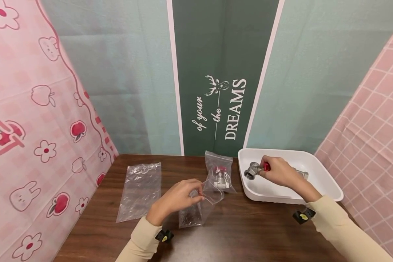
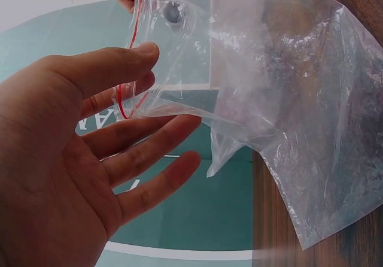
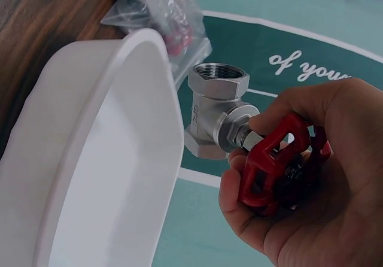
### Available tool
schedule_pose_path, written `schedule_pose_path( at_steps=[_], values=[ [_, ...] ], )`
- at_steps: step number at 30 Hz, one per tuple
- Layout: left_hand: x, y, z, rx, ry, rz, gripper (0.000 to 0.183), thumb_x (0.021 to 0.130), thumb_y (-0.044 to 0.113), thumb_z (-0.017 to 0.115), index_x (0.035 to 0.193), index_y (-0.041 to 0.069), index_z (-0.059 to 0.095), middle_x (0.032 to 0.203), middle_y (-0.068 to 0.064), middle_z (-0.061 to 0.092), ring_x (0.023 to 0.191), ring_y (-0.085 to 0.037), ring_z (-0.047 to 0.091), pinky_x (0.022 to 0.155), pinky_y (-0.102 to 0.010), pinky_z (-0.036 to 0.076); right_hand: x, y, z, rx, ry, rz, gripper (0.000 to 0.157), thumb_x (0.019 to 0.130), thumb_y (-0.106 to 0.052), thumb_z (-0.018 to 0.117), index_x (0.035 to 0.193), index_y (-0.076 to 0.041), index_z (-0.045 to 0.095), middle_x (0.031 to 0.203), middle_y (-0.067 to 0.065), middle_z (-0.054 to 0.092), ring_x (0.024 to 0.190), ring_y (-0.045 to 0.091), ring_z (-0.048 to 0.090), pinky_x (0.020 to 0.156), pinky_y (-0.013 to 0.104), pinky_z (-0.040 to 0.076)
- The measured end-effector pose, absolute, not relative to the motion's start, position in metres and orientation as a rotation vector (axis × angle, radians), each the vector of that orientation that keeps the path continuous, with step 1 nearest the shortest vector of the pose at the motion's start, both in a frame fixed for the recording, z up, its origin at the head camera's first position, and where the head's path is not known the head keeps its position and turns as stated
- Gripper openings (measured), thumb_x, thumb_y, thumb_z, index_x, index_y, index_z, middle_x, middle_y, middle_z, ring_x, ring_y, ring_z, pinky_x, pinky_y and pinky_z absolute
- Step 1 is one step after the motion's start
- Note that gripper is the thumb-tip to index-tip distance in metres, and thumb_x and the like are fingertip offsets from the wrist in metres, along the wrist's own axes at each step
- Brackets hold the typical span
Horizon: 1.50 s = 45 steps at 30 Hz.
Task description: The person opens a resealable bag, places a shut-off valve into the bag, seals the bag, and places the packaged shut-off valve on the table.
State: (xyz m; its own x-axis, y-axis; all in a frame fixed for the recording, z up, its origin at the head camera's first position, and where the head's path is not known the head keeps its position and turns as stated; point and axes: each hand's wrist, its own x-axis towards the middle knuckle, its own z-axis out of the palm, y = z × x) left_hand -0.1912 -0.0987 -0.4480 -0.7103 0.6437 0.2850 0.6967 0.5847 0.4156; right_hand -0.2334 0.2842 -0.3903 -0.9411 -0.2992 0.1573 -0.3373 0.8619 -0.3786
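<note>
My left hand pinches the mouth of a clear zip-lock bag with a red seal line. The mouth stands partly apart, and the bag's lower part hangs down to the brown table. In the left wrist view the thumb and index finger are at the seal, with the other fingers spread. My right hand grips a silver metal gate valve by its red handwheel. The valve is above the left side of a white basin, its threaded opening toward the left hand in the head view.
Another metal valve lies in the basin, partly behind the right hand. A bagged valve with a red handwheel rests left of the basin. A flat clear bag lies at the table's left. Printed curtains hang behind and beside the table.
</note>
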Motion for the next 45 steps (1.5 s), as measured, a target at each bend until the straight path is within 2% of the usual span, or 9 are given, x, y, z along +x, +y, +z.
schedule_pose_path(
  at_steps=[11,14,24,37,45],
  values=[
    [-0.191,-0.099,-0.447,-1.143,-2.707,-0.785,0.011,0.099,0.027,0.078,0.095,0.021,0.07,0.108,0.008,0.071,0.074,-0.001,0.053,0.069,-0.021,0.047,-0.218,0.272,-0.384,0.554,-2.87,0.632,0.011,0.083,-0.009,0.074,0.091,-0.01,0.066,0.069,-0.002,0.053,0.062,0.013,0.046,0.056,0.029,0.037],
    [-0.191,-0.099,-0.447,-1.141,-2.707,-0.793,0.011,0.099,0.027,0.078,0.095,0.021,0.07,0.108,0.008,0.071,0.074,-0.006,0.056,0.069,-0.021,0.046,-0.215,0.269,-0.383,0.571,-2.85,0.641,0.011,0.083,-0.009,0.073,0.09,-0.011,0.066,0.069,-0.002,0.052,0.062,0.013,0.046,0.056,0.028,0.036],
    [-0.191,-0.098,-0.449,-1.142,-2.7,-0.798,0.01,0.098,0.024,0.079,0.095,0.02,0.07,0.106,0.008,0.072,0.077,-0.008,0.058,0.071,-0.022,0.047,-0.208,0.261,-0.379,0.582,-2.84,0.679,0.013,0.083,-0.008,0.074,0.091,-0.013,0.065,0.068,-0.004,0.051,0.061,0.01,0.044,0.055,0.027,0.035],
    [-0.191,-0.097,-0.449,-1.135,-2.712,-0.799,0.011,0.098,0.026,0.079,0.095,0.021,0.069,0.101,0.01,0.068,0.071,-0.003,0.051,0.067,-0.02,0.044,-0.201,0.25,-0.38,0.639,-2.79,0.741,0.015,0.082,-0.006,0.075,0.089,-0.014,0.065,0.068,-0.005,0.05,0.061,0.008,0.043,0.054,0.025,0.035],
    [-0.193,-0.097,-0.447,-1.129,-2.711,-0.803,0.011,0.099,0.027,0.078,0.096,0.022,0.069,0.102,0.011,0.07,0.072,-0.01,0.058,0.068,-0.02,0.044,-0.197,0.241,-0.377,0.672,-2.777,0.764,0.016,0.081,-0.003,0.074,0.088,-0.014,0.065,0.068,-0.005,0.05,0.062,0.008,0.044,0.054,0.024,0.037]
  ],
)
